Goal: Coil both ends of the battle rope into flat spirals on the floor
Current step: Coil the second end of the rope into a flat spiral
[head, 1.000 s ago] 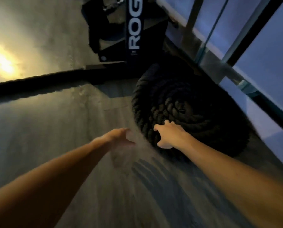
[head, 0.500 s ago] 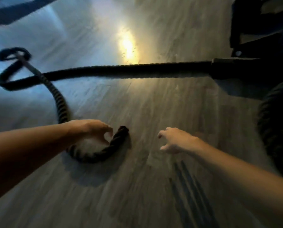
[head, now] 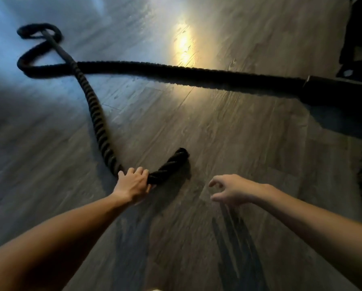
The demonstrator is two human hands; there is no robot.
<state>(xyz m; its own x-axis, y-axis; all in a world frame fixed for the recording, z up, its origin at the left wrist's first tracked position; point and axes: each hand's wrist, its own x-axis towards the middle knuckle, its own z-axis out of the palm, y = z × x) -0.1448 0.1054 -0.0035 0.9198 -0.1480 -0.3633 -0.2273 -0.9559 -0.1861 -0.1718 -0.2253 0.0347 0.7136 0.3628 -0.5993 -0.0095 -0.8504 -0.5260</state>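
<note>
As the left hand [head: 134, 183] wraps its fingers [head: 141, 172] round the battle rope [head: 96, 114] low on the floor [head: 218, 133], the short free tail [head: 171, 162] angles forward-right from that grip; right hand [head: 232, 190] hovers nearby, fingers [head: 214, 182] loosely spread, empty. Left is nearer.

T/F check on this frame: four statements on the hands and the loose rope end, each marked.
1. The left hand grips the rope near its free end. True.
2. The right hand also holds the rope. False: it holds nothing, its fingers loosely curled, apart from the rope.
3. This end is wound into a flat spiral. False: it makes only one bend, at the left hand.
4. Farther off, the rope crosses over itself. True.
</note>
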